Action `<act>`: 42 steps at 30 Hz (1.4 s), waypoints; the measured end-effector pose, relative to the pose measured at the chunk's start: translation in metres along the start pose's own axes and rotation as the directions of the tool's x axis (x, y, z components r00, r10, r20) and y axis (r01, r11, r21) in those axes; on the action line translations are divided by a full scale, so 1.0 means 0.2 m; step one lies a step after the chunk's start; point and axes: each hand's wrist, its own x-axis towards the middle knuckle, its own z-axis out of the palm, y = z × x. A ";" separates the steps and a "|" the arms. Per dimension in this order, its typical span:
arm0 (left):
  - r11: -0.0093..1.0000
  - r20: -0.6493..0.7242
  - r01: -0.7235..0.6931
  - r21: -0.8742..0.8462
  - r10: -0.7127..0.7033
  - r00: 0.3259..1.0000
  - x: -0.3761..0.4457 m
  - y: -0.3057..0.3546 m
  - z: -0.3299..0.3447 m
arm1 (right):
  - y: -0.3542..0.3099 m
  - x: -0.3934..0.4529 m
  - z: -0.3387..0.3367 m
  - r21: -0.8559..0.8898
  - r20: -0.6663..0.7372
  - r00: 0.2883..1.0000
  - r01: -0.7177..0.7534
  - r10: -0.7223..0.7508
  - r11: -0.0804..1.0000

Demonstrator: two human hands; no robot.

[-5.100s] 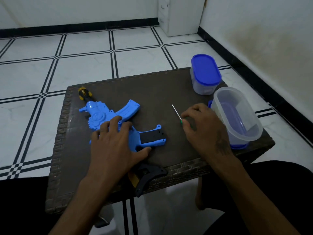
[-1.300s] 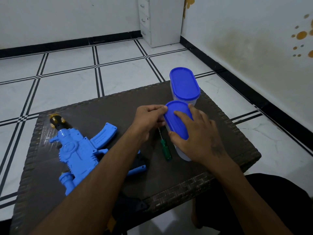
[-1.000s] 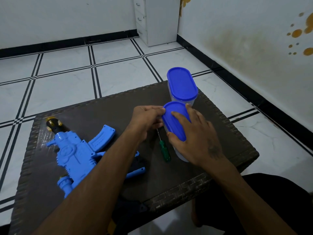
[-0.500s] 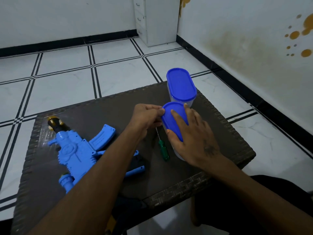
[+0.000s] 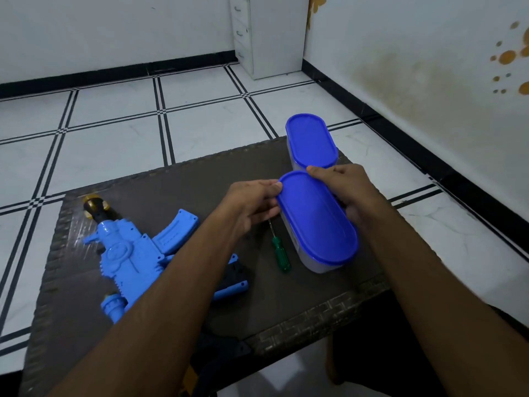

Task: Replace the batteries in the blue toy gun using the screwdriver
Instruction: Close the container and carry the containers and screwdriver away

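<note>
The blue toy gun point(image 5: 134, 253) lies on the left of the dark woven table point(image 5: 177, 190), partly under my left forearm. A green-handled screwdriver point(image 5: 280, 252) lies beside it in the middle. Just right of the screwdriver stands a clear container with a blue lid point(image 5: 317, 222). My left hand point(image 5: 252, 202) grips the lid's far left edge with curled fingers. My right hand point(image 5: 346, 187) holds the container's far right side, fingers curled over the lid's rim.
A second clear container with a blue lid point(image 5: 310, 141) stands at the table's far right corner, close behind the held one. A white cabinet point(image 5: 266, 35) stands against the wall beyond. A dark object point(image 5: 223, 351) hangs below the table's front edge.
My right hand has slid off the top of the lid to the container's far right side. My left hand stays on the lid's left edge.
</note>
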 end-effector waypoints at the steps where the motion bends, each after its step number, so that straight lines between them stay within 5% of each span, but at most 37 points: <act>1: 1.000 0.006 0.020 -0.022 -0.020 1.000 0.01 -0.01 0.00 | 0.01 0.01 0.00 0.020 -0.009 1.000 -0.021 0.021 1.000; 6: 0.994 0.031 0.077 -0.083 -0.074 0.997 0.04 -0.03 -0.02 | 0.04 0.06 -0.01 0.104 0.089 0.980 -0.185 0.176 0.977; 11: 0.995 -0.031 0.052 -0.083 -0.055 0.998 0.05 -0.03 0.00 | 0.05 0.11 -0.01 0.050 0.123 0.974 -0.197 0.189 0.979; 17: 0.999 -0.087 -0.034 -0.043 0.030 0.996 -0.03 -0.01 0.05 | 0.03 0.02 0.00 0.007 0.046 0.998 -0.036 0.036 0.999; 23: 0.960 -0.053 -0.207 0.188 0.220 0.974 -0.10 -0.10 -0.04 | 0.06 -0.15 -0.14 -0.221 0.149 0.986 -0.038 0.073 0.974; 24: 0.890 -0.051 -0.262 0.373 0.302 0.952 -0.11 -0.12 -0.07 | 0.09 -0.19 -0.18 -0.280 0.142 0.988 -0.018 0.060 0.960; 27: 0.442 0.118 -0.333 0.833 0.446 0.887 -0.15 -0.16 -0.11 | 0.15 -0.32 -0.25 -0.435 0.169 0.985 0.038 0.040 0.900; 30: 0.174 0.193 -0.293 0.940 0.437 0.879 -0.20 -0.17 -0.08 | 0.17 -0.39 -0.26 -0.407 0.304 0.949 0.050 0.084 0.912; 33: 0.009 0.235 -0.260 0.966 0.401 0.885 -0.23 -0.19 -0.05 | 0.19 -0.41 -0.27 -0.370 0.333 0.939 0.043 0.089 0.928; 42: 0.247 0.127 -0.214 0.945 0.325 0.937 -0.24 -0.19 -0.04 | 0.29 -0.45 -0.24 -0.247 0.165 0.976 -0.101 0.145 0.964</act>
